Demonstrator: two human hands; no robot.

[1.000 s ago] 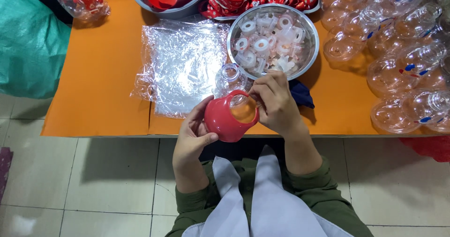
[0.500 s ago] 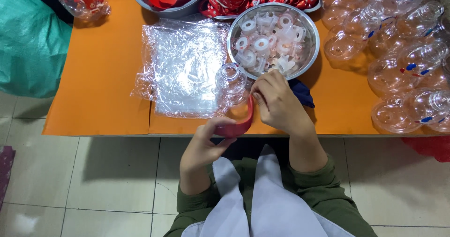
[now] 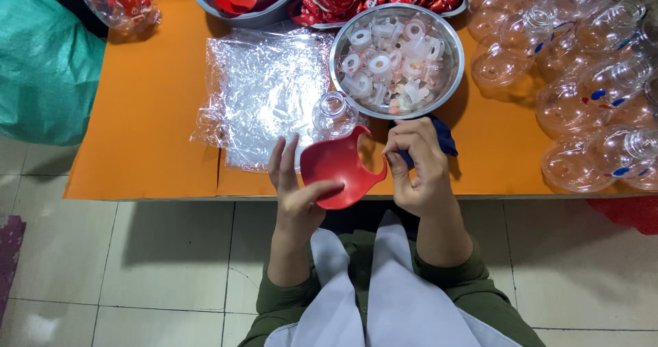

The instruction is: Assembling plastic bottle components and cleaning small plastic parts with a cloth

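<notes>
Left hand (image 3: pixel 296 195) has its fingers spread apart, thumb and palm cradling the lower edge of the red, curved, cut-out plastic shell (image 3: pixel 340 169), held over the near edge of the orange table (image 3: pixel 147 124), just beside the clear round plastic bottle (image 3: pixel 334 114). Right hand (image 3: pixel 419 167) is curled together, fingertips pinching the shell's right rim beside the notch. Judged light, stiff and smooth, possibly slippery; best gripped at the rim, not the domed face.
</notes>
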